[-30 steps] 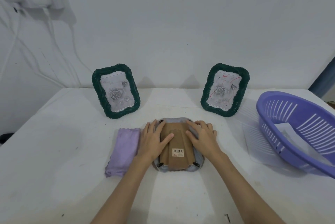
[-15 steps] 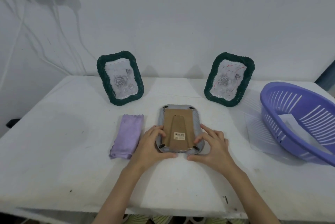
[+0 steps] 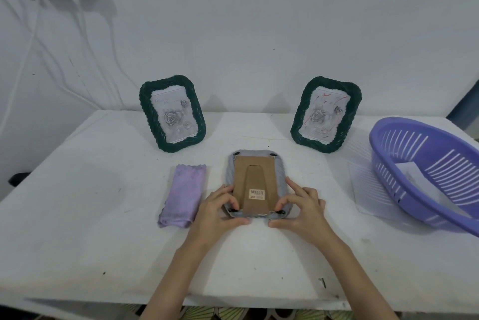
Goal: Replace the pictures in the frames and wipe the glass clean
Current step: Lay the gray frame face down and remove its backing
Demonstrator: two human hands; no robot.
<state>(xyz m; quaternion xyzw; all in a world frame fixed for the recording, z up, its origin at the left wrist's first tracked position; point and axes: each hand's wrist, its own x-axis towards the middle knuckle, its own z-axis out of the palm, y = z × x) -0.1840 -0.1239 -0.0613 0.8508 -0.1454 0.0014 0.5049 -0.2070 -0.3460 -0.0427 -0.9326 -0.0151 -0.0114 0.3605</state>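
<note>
Grey frame (image 3: 257, 182) face-down, mid-tabletop (image 3: 77, 216), cardboard back up. Left hand (image 3: 216, 216) and right hand (image 3: 300, 207) pinch its near corners, fingers curled. Purple cloth (image 3: 184, 196) just left.

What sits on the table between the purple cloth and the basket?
In the head view, the face-down grey frame, gripped at its near corners by the left hand and right hand, then a paper sheet beside the basket; cloth on the left.

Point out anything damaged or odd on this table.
The right green frame has red scribbles across its picture; the left green frame has none. Nothing is spilled or visibly broken.
</note>
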